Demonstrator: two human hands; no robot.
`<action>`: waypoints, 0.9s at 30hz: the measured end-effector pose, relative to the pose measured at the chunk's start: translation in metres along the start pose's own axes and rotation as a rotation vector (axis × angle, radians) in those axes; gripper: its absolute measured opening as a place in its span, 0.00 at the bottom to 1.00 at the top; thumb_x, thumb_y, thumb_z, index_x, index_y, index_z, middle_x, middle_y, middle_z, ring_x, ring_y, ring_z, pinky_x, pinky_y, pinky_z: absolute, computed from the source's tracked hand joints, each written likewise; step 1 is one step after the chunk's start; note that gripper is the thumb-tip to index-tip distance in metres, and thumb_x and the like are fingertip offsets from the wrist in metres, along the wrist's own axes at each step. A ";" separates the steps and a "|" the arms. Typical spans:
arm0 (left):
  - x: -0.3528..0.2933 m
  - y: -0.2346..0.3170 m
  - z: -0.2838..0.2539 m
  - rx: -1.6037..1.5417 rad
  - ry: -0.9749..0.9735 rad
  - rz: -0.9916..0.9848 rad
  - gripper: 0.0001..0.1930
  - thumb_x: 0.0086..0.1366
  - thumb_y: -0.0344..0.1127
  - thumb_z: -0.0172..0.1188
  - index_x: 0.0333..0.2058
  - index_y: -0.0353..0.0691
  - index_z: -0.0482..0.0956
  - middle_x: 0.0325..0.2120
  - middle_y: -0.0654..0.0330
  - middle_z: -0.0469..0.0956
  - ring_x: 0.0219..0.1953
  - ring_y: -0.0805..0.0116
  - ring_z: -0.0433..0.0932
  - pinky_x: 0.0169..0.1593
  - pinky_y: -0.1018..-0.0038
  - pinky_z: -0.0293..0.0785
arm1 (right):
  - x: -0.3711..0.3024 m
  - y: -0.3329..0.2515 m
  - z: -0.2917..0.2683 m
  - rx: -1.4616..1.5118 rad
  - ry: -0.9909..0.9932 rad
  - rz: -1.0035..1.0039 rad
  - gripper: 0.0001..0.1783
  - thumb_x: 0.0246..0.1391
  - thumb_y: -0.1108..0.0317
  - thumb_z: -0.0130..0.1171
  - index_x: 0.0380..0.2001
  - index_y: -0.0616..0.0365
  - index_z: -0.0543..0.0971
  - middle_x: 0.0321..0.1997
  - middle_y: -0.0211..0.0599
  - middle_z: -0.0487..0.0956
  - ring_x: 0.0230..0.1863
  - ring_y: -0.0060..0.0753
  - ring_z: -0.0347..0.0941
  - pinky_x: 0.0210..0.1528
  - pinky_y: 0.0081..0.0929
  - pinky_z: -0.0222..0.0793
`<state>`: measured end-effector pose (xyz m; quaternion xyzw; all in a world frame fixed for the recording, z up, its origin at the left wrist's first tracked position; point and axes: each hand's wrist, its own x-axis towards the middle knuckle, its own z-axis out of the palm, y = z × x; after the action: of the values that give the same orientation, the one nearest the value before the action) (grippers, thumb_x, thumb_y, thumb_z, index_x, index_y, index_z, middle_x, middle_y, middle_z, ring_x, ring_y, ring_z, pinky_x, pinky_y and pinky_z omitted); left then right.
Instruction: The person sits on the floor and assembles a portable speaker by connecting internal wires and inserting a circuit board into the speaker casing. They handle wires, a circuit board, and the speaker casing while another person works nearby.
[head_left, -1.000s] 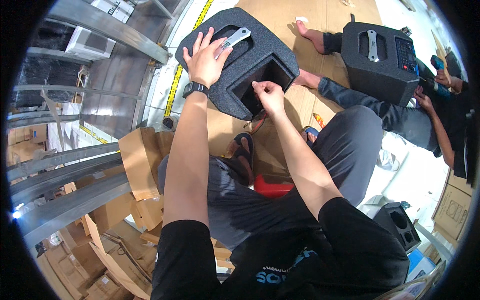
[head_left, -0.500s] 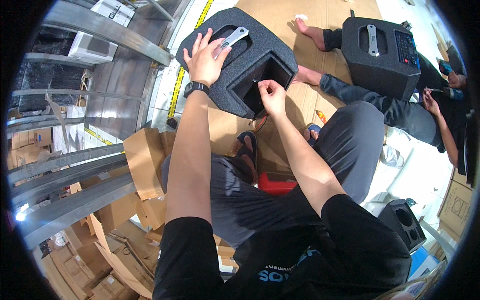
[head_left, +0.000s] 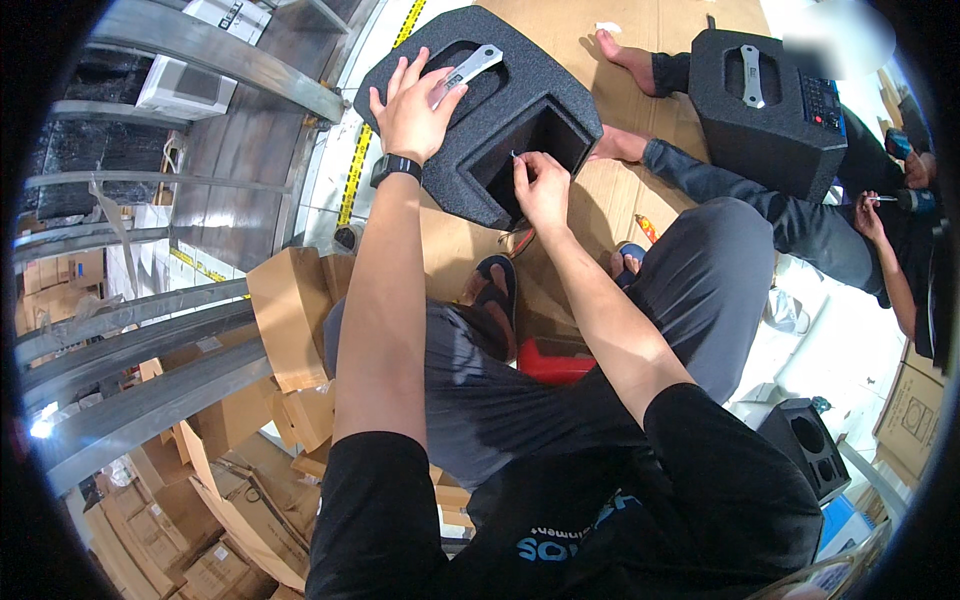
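A black, rough-coated speaker cabinet (head_left: 455, 195) stands tilted in front of me, with a silver handle (head_left: 468, 75) over a recess and a rectangular opening (head_left: 540, 135) on the side nearer me. My left hand (head_left: 412, 115) lies spread on the cabinet by the recess, its thumb beside the handle. At the mouth of the opening is my right hand (head_left: 543, 190), thumb and fingertips pinched together. A tiny pale thing shows at those fingertips, too small to name. The inside of the opening is mostly dark.
A co-worker's leg (head_left: 725, 180) stretches beside a second speaker cabinet (head_left: 765, 120) on the right; that person's hand is near a power drill (head_left: 915, 200). Metal racking (head_left: 150, 350) and cardboard boxes (head_left: 290, 315) stand left. A red object (head_left: 550, 362) lies between my legs.
My right hand's fingers have drawn closer together at the opening, and the hand has shifted slightly. My left hand keeps its place on the cabinet.
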<state>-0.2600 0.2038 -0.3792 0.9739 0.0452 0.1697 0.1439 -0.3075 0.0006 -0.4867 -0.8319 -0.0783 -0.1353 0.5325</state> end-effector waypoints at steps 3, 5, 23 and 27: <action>0.000 -0.002 0.002 0.001 0.010 0.001 0.22 0.66 0.60 0.61 0.55 0.65 0.82 0.72 0.68 0.62 0.75 0.62 0.54 0.73 0.39 0.37 | -0.001 0.001 0.009 0.030 0.008 0.055 0.07 0.58 0.70 0.62 0.30 0.64 0.82 0.27 0.48 0.80 0.29 0.48 0.79 0.35 0.41 0.74; -0.001 -0.006 0.004 -0.009 0.010 -0.002 0.22 0.65 0.60 0.61 0.55 0.64 0.82 0.72 0.68 0.62 0.75 0.61 0.54 0.73 0.39 0.37 | -0.002 0.002 0.016 0.074 0.010 0.116 0.08 0.58 0.69 0.61 0.29 0.64 0.82 0.28 0.48 0.81 0.29 0.48 0.80 0.35 0.39 0.74; 0.001 0.017 -0.013 -0.010 -0.067 -0.044 0.21 0.66 0.52 0.63 0.55 0.54 0.82 0.72 0.72 0.62 0.75 0.62 0.54 0.74 0.41 0.36 | -0.010 0.004 0.006 0.276 0.071 0.106 0.10 0.59 0.66 0.64 0.31 0.62 0.80 0.24 0.42 0.81 0.25 0.40 0.78 0.33 0.35 0.74; 0.002 0.020 -0.013 -0.012 -0.064 -0.066 0.21 0.66 0.51 0.64 0.54 0.54 0.83 0.72 0.72 0.62 0.75 0.62 0.55 0.74 0.42 0.35 | -0.008 0.002 0.000 0.279 -0.053 0.259 0.12 0.60 0.63 0.64 0.31 0.62 0.80 0.25 0.44 0.81 0.26 0.45 0.79 0.33 0.38 0.74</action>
<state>-0.2615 0.1890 -0.3606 0.9759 0.0718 0.1337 0.1567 -0.3141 -0.0006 -0.4909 -0.7565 -0.0025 -0.0315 0.6532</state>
